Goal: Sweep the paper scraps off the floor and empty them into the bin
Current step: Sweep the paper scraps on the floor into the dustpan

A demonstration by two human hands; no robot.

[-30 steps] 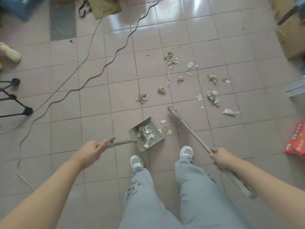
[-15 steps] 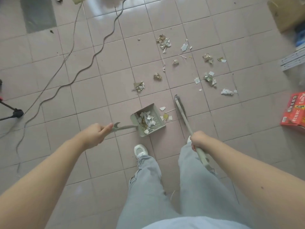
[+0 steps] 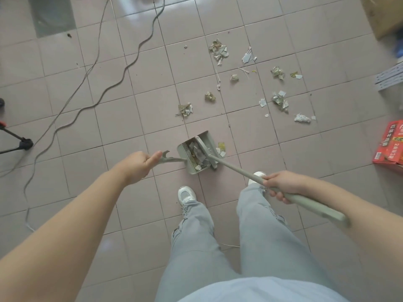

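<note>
Left hand (image 3: 137,163): fingers curled round the dustpan (image 3: 197,154) handle.
Right hand (image 3: 281,184): grips the broom (image 3: 234,166) pole.
Broom head: inside the dustpan.
Paper scraps (image 3: 219,50): some in the dustpan, others scattered on the floor (image 3: 76,175) beyond.

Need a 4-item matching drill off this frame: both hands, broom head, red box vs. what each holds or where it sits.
1. left hand
2. right hand
3. red box
4. broom head

A. lies at the far right
B. grips the broom handle
C. inside the dustpan
D. grips the dustpan handle

Pairs: 1-D, 2-B, 3-A, 4-C
</note>
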